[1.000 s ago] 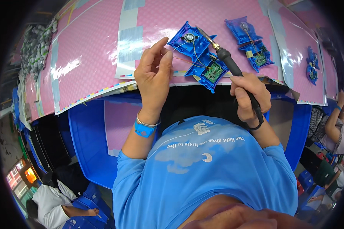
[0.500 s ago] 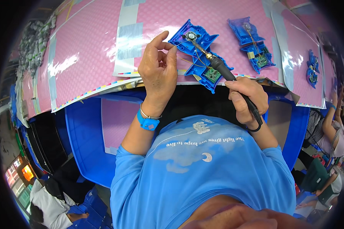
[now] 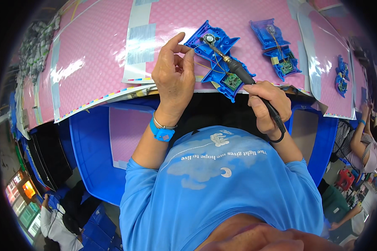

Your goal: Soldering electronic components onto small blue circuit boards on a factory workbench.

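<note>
Blue plastic housing lay open, one o'clock. Right hand clamped black-handled soldering iron; left hand pinched thin pale wire, presumably steadying.

This is an electronics workshop; a soldering iron, circuit boards and co-workers show it.

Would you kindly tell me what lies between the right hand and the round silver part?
In the head view, the soldering iron spans it, pointing from the right hand toward the round silver part.

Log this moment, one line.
right hand: holds soldering iron | tip: near speaker | left hand: beside blue casing | rest: second casing, farther right
</note>
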Available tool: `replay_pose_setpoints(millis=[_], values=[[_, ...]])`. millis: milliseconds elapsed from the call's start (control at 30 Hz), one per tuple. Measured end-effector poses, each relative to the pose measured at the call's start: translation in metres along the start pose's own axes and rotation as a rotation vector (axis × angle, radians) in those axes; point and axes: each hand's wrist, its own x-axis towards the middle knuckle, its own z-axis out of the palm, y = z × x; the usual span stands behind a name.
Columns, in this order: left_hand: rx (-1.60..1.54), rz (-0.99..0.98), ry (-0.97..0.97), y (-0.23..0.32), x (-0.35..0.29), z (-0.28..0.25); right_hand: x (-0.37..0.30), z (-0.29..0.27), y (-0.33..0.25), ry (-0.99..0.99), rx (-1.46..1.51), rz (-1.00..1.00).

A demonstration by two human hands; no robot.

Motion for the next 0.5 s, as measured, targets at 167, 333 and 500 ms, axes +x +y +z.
replay_pose_setpoints(millis=[167, 333, 500], values=[[0.000, -0.016, -0.017, 0.002, 0.001, 0.000, 0.000, 0.001, 0.002, 0.005, -0.006, -0.012], [0.027, 0.042, -0.022, -0.005, 0.002, 0.001, 0.000, 0.000, 0.002, 0.000, 0.002, -0.013], [-0.044, -0.020, -0.011, 0.000, 0.001, -0.003, -0.010, -0.004, 0.005, 0.077, 0.068, -0.063]])
